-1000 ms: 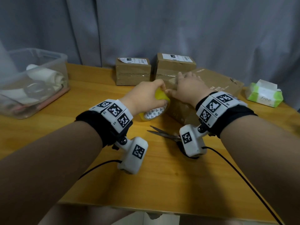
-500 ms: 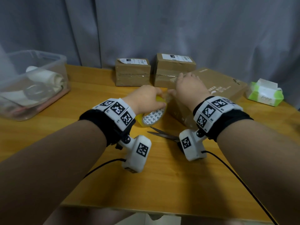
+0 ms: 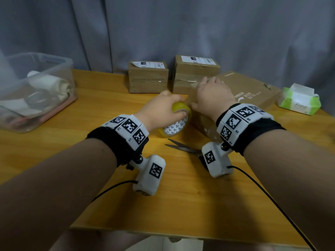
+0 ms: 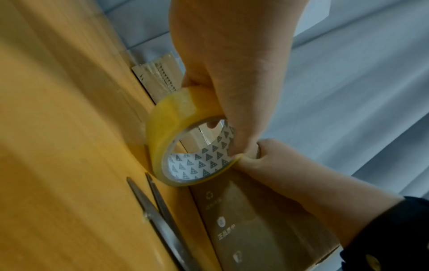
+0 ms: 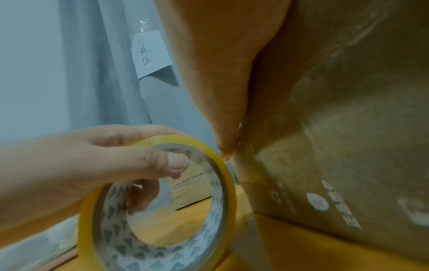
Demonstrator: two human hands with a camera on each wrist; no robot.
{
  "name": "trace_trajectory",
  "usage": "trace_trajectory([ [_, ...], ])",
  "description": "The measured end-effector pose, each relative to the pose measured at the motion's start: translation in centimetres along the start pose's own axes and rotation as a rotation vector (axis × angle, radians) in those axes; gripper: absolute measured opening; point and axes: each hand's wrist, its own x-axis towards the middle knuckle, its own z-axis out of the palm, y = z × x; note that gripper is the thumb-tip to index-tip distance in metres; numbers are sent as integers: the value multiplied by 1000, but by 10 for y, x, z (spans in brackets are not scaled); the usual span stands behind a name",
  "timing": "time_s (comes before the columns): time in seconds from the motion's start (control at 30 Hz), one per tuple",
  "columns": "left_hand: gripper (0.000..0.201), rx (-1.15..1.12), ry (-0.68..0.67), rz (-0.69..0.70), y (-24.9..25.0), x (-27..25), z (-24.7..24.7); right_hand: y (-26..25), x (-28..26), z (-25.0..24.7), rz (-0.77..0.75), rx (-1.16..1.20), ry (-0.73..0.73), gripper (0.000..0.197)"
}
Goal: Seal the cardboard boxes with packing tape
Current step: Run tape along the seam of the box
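My left hand (image 3: 163, 109) grips a yellow roll of packing tape (image 3: 176, 124), thumb inside its white patterned core and fingers over the top. The roll (image 4: 176, 132) stands on edge just above the table, against the near left corner of a large flat cardboard box (image 3: 250, 87). My right hand (image 3: 212, 93) lies flat on that corner, thumb pressing down on the box's side face (image 5: 348, 128) right beside the roll (image 5: 223, 176). A glossy strip of clear tape runs down that side. Two small boxes (image 3: 147, 78) (image 3: 194, 73) stand behind, against the curtain.
Open scissors (image 3: 183, 147) lie on the wooden table (image 3: 181, 196) just in front of the roll, blades pointing left. A clear plastic bin (image 3: 36, 87) with cloth stands far left. A green and white tissue pack (image 3: 299, 101) sits far right.
My left hand has brought the roll slightly lower along the box's side. The right hand stays pressed on the box corner.
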Motion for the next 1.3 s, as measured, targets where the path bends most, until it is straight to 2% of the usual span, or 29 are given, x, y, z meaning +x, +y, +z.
trace_trajectory([
  [0.1,59,6,-27,20,1,2,1,-3,0,-2,23,9,-18,78],
  [0.27,47,0,15,33,-1,2,-1,-3,4,-4,46,58,-46,73],
  [0.37,47,-3,19,35,-2,1,1,1,4,-5,66,147,-45,67],
  [0.5,46,2,16,34,-2,2,2,4,0,-1,2,64,-11,81],
  [0.7,44,-29,52,41,1,1,5,6,6,-3,32,198,-34,64],
  [0.83,45,-45,83,30,8,-4,12,15,4,-1,-11,317,24,56],
  [0.93,46,-29,84,16,13,-6,15,25,-5,-4,-145,523,131,46],
  [1.03,45,-33,72,9,14,-6,15,32,-24,-11,-212,689,419,34],
  [1.07,44,-39,70,3,15,-6,15,32,-35,-15,-227,698,490,28],
  [1.1,44,-49,70,-3,16,-6,14,32,-46,-18,-250,697,499,22],
  [1.13,43,-58,70,-9,17,-6,14,31,-58,-21,-277,665,422,18],
  [1.17,42,-67,72,-18,19,-7,13,30,-68,-24,-293,593,268,15],
  [1.23,41,-91,81,-41,25,-9,11,31,-84,-21,-285,436,-134,12],
  [1.27,40,-109,85,-56,28,-11,10,32,-91,-16,-273,374,-309,15],
  [1.3,40,-125,90,-69,30,-13,9,32,-97,-9,-271,298,-418,22],
])
